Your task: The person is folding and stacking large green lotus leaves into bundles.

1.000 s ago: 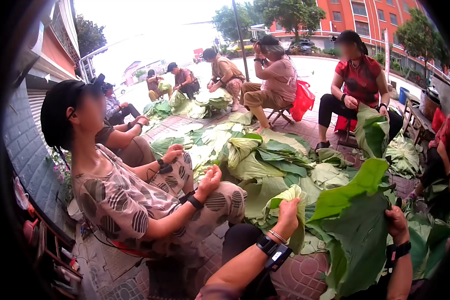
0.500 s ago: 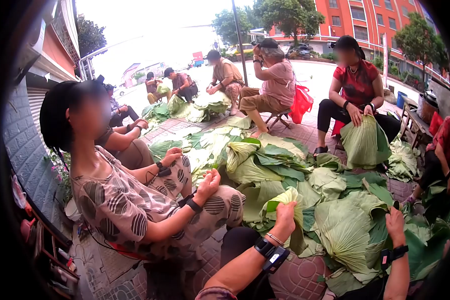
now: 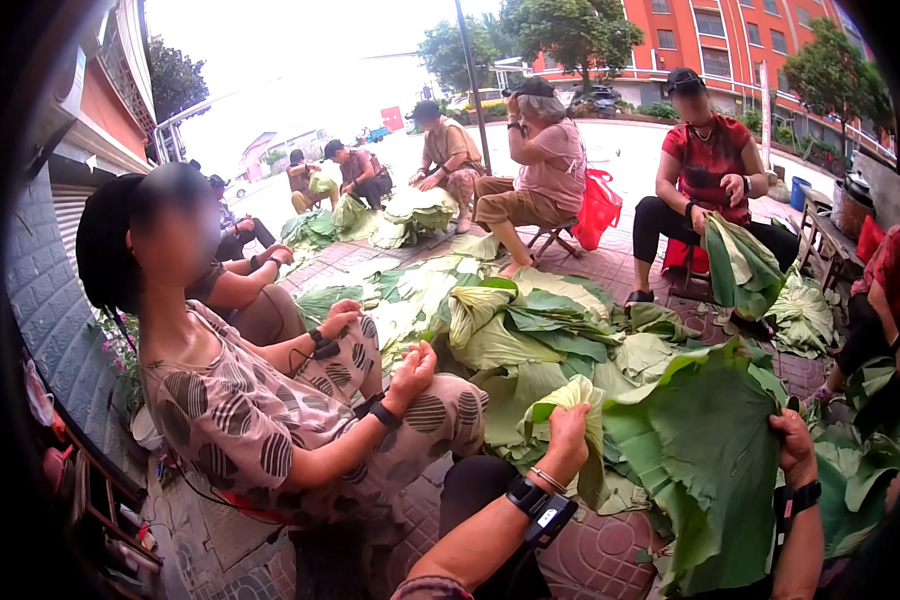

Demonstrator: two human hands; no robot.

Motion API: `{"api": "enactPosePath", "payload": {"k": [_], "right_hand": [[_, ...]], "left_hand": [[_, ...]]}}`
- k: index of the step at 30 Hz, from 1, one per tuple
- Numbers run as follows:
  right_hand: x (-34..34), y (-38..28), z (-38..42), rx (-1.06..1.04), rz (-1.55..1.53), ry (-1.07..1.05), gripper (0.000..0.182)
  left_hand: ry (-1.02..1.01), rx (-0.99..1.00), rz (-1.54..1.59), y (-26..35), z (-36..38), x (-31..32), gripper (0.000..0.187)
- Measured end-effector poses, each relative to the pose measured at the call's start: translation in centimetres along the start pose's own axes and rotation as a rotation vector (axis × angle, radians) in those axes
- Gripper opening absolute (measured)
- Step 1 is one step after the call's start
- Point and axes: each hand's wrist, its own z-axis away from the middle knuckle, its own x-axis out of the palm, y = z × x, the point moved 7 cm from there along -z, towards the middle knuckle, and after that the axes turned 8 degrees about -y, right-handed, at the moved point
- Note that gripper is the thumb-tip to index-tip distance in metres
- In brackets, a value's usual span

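My left hand (image 3: 568, 440), with a bracelet and a wrist device below it, is closed on a folded pale green leaf (image 3: 592, 415) at the lower centre. To its right, my right hand (image 3: 794, 445) grips the edge of a large dark green leaf (image 3: 695, 455), which hangs spread out between my hands. Something dark shows by the fingertips of my right hand; it is too small to name. The large leaf hides part of the leaf pile (image 3: 570, 335) behind it.
A person in a patterned shirt (image 3: 230, 400) sits close on the left. Across the pile, a person in red (image 3: 715, 170) holds leaves (image 3: 745, 265). Several more people sit around the leaves. A red bag (image 3: 598, 210) and a wooden stand (image 3: 825, 240) are farther back.
The large dark green leaf has come up off the pile in my right hand. My left hand has barely moved. The person in red has tilted and turned their leaves.
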Motion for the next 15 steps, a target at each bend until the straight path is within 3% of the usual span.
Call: {"api": "enactPosePath", "payload": {"k": [1,3,7,10,11,13,15], "right_hand": [[-1.2,0.4,-0.1,0.0,0.0,0.0,0.031],[-4.8,1.7,-0.2,0.041,0.144,0.076,0.03],[-5.7,0.6,0.6,-0.04,0.398,0.245,0.022],[-8.3,-0.3,0.6,-0.044,1.292,0.331,0.022],[-8.7,0.3,0.7,-0.046,1.292,0.331,0.022],[-7.5,0.2,1.0,-0.19,1.702,0.329,0.022],[-4.9,-0.1,1.1,-0.196,1.691,0.316,0.022]], "left_hand": [[-0.032,0.077,0.139,0.0,-0.1,0.6,0.011],[-0.013,0.08,0.137,-0.7,-0.9,-0.2,0.013],[-0.033,0.067,0.121,-0.8,-0.8,-0.4,0.014],[-0.049,0.077,0.129,-0.4,-0.5,0.0,0.015],[-0.053,0.084,0.147,-0.2,-0.3,0.2,0.015],[-0.058,0.104,0.142,-0.4,-0.7,-0.1,0.015],[-0.064,0.123,0.136,-0.4,-0.7,-0.1,0.015]]}}
